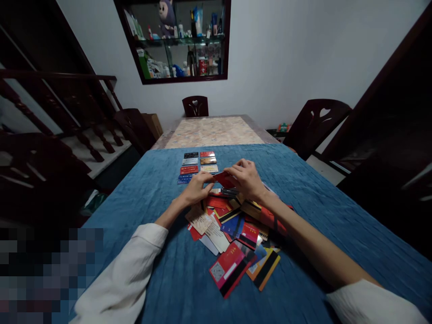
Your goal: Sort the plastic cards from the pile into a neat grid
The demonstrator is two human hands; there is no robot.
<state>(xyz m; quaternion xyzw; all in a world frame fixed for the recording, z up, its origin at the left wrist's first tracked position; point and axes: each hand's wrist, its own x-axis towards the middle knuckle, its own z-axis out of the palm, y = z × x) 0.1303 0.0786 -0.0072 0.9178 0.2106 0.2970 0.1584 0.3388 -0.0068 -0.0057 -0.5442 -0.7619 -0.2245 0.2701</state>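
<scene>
A red card (224, 179) is raised at the centre of the frame, between the left hand (199, 186) and the right hand (248, 179). The right hand grips its right part with bent fingers, while the left hand, thumb and fingers close together, is at its left end; whether those fingertips pinch it or only touch it, I cannot tell. Just below both hands, a loose pile of overlapping cards (232, 227) spreads over the blue cloth (189, 288) on the surface, down into the lower centre. Just above the left hand, sorted cards (189, 169) lie in two columns, black, silver, red and blue at left, and red, gold and pale at right. At the upper centre, a wall cabinet (185, 80) contains a purple plush toy (166, 17), tubes, bottles and a red can (203, 66) on its shelves.
</scene>
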